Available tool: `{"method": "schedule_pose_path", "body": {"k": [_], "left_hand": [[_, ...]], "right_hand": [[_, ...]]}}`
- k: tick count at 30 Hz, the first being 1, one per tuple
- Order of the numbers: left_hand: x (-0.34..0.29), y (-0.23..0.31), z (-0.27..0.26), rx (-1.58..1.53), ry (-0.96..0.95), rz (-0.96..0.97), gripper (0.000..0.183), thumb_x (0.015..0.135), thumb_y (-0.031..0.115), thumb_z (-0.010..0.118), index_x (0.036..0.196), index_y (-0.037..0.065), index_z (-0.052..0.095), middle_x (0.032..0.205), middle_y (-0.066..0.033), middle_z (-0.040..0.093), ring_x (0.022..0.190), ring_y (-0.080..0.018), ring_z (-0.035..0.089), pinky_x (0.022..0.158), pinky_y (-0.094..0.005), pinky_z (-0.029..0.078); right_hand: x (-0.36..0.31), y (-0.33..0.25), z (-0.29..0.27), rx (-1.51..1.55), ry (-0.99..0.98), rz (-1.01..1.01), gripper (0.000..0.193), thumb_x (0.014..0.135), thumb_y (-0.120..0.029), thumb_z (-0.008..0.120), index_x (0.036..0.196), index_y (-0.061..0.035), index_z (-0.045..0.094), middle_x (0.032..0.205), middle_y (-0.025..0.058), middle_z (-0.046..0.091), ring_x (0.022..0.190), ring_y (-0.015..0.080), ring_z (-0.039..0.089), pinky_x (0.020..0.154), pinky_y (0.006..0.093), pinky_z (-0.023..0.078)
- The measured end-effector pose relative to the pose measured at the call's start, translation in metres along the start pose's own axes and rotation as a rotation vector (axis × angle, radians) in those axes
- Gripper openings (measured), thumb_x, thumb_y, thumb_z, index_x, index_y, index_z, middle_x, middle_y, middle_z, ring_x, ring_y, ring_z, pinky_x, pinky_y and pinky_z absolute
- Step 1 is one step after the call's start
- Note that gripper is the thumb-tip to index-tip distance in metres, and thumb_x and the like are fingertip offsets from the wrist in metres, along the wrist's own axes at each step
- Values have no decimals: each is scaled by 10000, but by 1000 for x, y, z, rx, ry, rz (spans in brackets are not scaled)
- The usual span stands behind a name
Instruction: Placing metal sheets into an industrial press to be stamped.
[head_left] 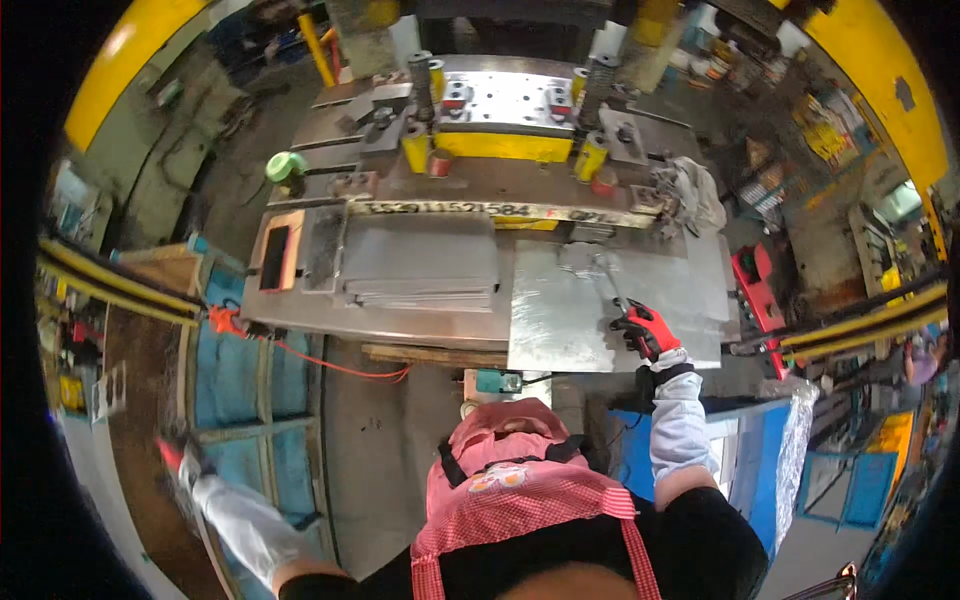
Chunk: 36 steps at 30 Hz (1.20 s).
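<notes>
My right hand (645, 330), in a red and black glove, is closed round the handle of a thin-handled tool (614, 288). The tool reaches away from me over a shiny metal sheet (555, 320) on the right of the bench; its head is blurred, so its kind is unclear. A wet-looking patch shows around the head. Far out to the lower left, my left hand (180, 458), in a red glove, is smeared by motion beside a brown board (140, 420). Its fingers cannot be made out. Left of the shiny sheet lies a stack of grey metal sheets (420, 250).
Beyond the bench stands a press die (505, 100) with upright posts and yellow blocks. A phone (277, 257) lies at the bench's left end, near a green-topped container (286, 168). A grey rag (690, 195) is at the right. Yellow-black bars (120, 285) flank both sides.
</notes>
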<state>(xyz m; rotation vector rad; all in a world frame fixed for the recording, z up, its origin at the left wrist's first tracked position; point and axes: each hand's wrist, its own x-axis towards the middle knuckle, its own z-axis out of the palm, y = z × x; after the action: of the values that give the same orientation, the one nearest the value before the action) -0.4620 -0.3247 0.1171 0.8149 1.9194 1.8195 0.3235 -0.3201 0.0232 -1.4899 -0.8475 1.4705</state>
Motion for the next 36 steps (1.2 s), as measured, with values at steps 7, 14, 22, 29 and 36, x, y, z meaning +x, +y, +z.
{"method": "schedule_pose_path", "body": {"k": [7,14,22,29,36], "left_hand": [[-58,-41,82,84,-573,-226,370,892,293,389,1021,23,607,963,-47,616,848,-136,563,740,-285,446],[-214,-81,187,-109,-1376,-664,432,858,196,548,1241,18,456,1093,-103,586,947,-190,586,825,-312,467],[-238,-23,282,-720,-1335,-803,447,923,296,413,1302,60,376,1218,-89,508,1094,-249,502,960,-371,371],[-210,-18,383,-1442,-929,-1008,231,888,229,495,1065,98,566,1097,-103,584,1065,-248,533,911,-412,439],[-243,16,326,-937,-590,-932,367,852,174,463,1192,38,488,865,-42,653,776,-237,620,704,-377,482]], "right_hand": [[-15,-24,40,92,-114,-56,489,810,-105,568,1276,-94,421,762,61,604,485,86,455,423,241,395],[83,-103,119,-273,-475,-256,418,756,-84,606,1157,-42,497,773,28,576,572,83,496,489,242,418],[114,-142,124,-380,-512,-269,199,734,-145,659,828,-57,507,701,-33,504,569,49,453,504,225,389],[62,-182,144,-521,-483,-389,265,741,-191,642,925,-19,561,699,-18,547,561,56,481,499,237,409],[-27,-129,108,-243,-519,-77,525,756,-140,624,1250,-74,459,769,-5,576,583,61,489,504,216,418]]}}
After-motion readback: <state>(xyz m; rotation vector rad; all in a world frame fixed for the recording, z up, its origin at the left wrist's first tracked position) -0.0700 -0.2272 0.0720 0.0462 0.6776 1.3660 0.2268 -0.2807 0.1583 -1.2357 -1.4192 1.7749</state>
